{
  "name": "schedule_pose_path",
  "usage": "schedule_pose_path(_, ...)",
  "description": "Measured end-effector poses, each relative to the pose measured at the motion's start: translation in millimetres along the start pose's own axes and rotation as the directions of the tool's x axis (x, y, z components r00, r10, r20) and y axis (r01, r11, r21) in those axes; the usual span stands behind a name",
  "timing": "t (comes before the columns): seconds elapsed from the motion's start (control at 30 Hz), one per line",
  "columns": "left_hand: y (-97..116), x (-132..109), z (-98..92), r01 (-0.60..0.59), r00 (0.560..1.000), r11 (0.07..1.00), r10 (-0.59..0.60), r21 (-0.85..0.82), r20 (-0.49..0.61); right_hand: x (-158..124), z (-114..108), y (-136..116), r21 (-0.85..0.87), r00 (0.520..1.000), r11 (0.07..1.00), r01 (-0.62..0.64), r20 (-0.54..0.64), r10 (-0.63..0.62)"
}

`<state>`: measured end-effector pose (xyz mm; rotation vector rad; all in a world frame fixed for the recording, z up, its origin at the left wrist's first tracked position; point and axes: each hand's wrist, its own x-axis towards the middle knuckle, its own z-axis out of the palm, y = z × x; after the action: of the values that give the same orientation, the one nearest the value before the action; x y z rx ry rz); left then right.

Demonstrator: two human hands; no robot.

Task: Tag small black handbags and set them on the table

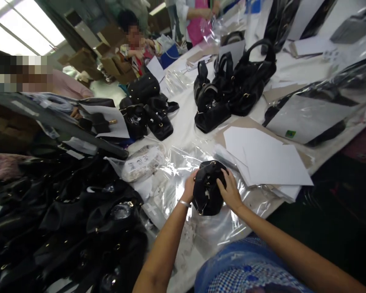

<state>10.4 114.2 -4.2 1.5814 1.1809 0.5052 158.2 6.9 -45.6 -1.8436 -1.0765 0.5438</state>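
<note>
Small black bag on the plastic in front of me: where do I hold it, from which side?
Take the small black bag by its flanks, coming in from both sides, as the left hand and right hand do now: its body is rounded and narrow enough to cup.

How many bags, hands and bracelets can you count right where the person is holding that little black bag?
small black leather handbag, held at both sides: 1
hands on it, left hand and right hand: 2
thin silver bracelet on the left wrist: 1
Total: 4
</note>
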Motion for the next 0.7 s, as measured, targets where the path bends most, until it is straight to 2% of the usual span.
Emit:
schedule_pose_path(0.07, 12, -15, -12.8, 0.056, 0.997, 0.982, -0.065, -0.180, -0.047, -2, -25, -14, 0.050, 0.995, 0.998, 0.029, 0.091, -0.034)
schedule_pose_path(0.1, 19, -25, -17.4, 0.090, 0.994, 0.957, -0.104, -0.274, -0.036, -4, -35, -22, 0.105, 0.987, 0.994, 0.000, 0.159, -0.016)
schedule_pose_path(0.17, 34, -50, -20.0, 0.120, 0.993, 0.920, -0.118, -0.373, 0.030, -7, -48, -43, 0.239, 0.938, 0.959, -0.151, 0.340, 0.063)
schedule_pose_path(0.23, 50, -74, -13.2, 0.052, 0.998, 0.939, -0.041, -0.339, 0.040, -8, -53, -67, 0.372, 0.851, 0.865, -0.336, 0.514, 0.110)
schedule_pose_path(0.3, 68, -95, -1.0, -0.076, 0.997, 0.965, 0.071, -0.253, -0.026, -7, -54, -92, 0.474, 0.786, 0.749, -0.463, 0.610, 0.100)
schedule_pose_path(0.37, 85, -109, 8.4, -0.175, 0.983, 0.964, 0.158, -0.202, -0.097, -1, -56, -116, 0.520, 0.771, 0.687, -0.507, 0.630, 0.091)
schedule_pose_path(0.43, 94, -116, 8.0, -0.224, 0.972, 0.951, 0.201, -0.214, -0.126, 6, -61, -134, 0.518, 0.781, 0.696, -0.497, 0.617, 0.098)
schedule_pose_path(0.5, 91, -114, -4.5, -0.226, 0.973, 0.933, 0.199, -0.281, -0.121, 13, -70, -144, 0.494, 0.782, 0.719, -0.488, 0.613, 0.110)
schedule_pose_path(0.57, 76, -99, -26.2, -0.196, 0.977, 0.920, 0.155, -0.339, -0.145, 18, -76, -146, 0.454, 0.755, 0.739, -0.497, 0.646, 0.112)
schedule_pose_path(0.63, 54, -70, -51.6, -0.154, 0.963, 0.932, 0.067, -0.329, -0.261, 20, -78, -140, 0.369, 0.696, 0.783, -0.500, 0.709, 0.111)
schedule_pose_path(0.7, 32, -29, -75.9, -0.086, 0.929, 0.961, -0.018, -0.263, -0.369, 17, -75, -129, 0.229, 0.616, 0.844, -0.486, 0.774, 0.145)
